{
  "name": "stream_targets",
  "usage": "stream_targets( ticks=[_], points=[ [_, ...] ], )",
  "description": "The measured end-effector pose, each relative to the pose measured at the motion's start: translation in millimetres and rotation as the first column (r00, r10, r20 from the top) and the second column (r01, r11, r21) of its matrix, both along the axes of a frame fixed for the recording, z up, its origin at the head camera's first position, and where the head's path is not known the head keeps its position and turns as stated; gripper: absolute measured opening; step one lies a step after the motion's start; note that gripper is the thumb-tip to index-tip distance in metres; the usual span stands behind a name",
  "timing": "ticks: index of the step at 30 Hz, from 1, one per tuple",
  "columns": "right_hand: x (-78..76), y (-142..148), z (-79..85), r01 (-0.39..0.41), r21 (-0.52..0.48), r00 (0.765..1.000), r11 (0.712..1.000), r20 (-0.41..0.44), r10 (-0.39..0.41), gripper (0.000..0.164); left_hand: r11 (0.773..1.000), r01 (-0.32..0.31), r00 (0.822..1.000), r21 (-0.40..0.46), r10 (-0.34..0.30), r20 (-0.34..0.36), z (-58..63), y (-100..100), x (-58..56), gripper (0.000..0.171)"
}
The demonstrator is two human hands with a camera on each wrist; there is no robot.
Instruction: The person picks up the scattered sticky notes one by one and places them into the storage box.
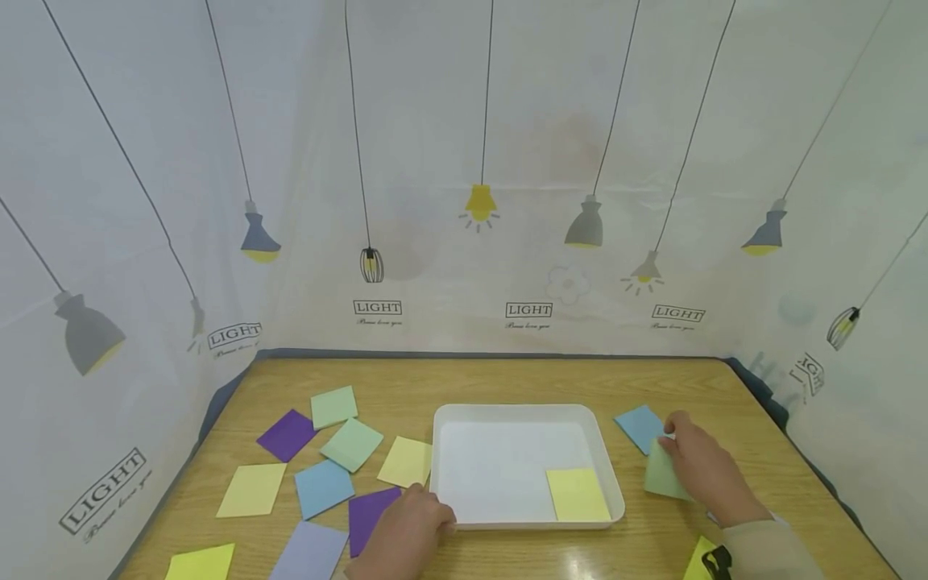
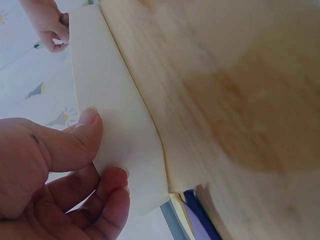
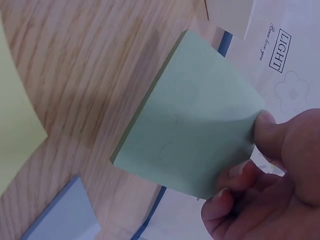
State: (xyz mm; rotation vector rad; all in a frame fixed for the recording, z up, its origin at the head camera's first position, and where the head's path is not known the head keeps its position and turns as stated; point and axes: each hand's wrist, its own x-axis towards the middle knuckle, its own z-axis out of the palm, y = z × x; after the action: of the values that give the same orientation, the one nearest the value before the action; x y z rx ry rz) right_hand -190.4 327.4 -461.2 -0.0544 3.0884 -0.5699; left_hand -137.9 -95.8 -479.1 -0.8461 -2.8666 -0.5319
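A white tray [image 1: 493,451] lies in the middle of the table. My left hand [image 1: 406,532] holds its front left corner; in the left wrist view the thumb and curled fingers grip the tray wall [image 2: 117,90]. One yellow sticky-note pad [image 1: 577,495] is inside the tray, at the front right. Right of the tray, my right hand [image 1: 706,467] pinches a light green sticky-note pad [image 3: 190,120] by its edge between thumb and fingers. That pad is tilted up, lifted off the wood in the right wrist view. A blue pad [image 1: 638,427] lies just behind it.
Left of the tray are several loose pads, among them a purple one [image 1: 287,435], a blue one [image 1: 324,488] and a lavender one [image 1: 310,553]. A bright yellow pad [image 1: 696,560] is partly hidden by my right sleeve. A lamp-printed curtain [image 1: 435,161] surrounds the table.
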Motion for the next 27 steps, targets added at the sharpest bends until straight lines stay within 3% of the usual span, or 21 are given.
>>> stream_targets(
  ticks=[12,27],
  points=[
    [6.5,-16,16.2,-0.080,0.021,0.990,0.997,-0.118,0.082,0.022,1.000,0.010,1.000,-0.014,-0.010,0.017,-2.3,0,-2.6,0.008],
    [2.7,-30,28.2,-0.094,0.045,0.985,0.995,-0.142,0.100,0.017,1.000,0.009,1.000,-0.019,-0.009,-0.024,-2.5,0,-1.4,0.011]
  ],
)
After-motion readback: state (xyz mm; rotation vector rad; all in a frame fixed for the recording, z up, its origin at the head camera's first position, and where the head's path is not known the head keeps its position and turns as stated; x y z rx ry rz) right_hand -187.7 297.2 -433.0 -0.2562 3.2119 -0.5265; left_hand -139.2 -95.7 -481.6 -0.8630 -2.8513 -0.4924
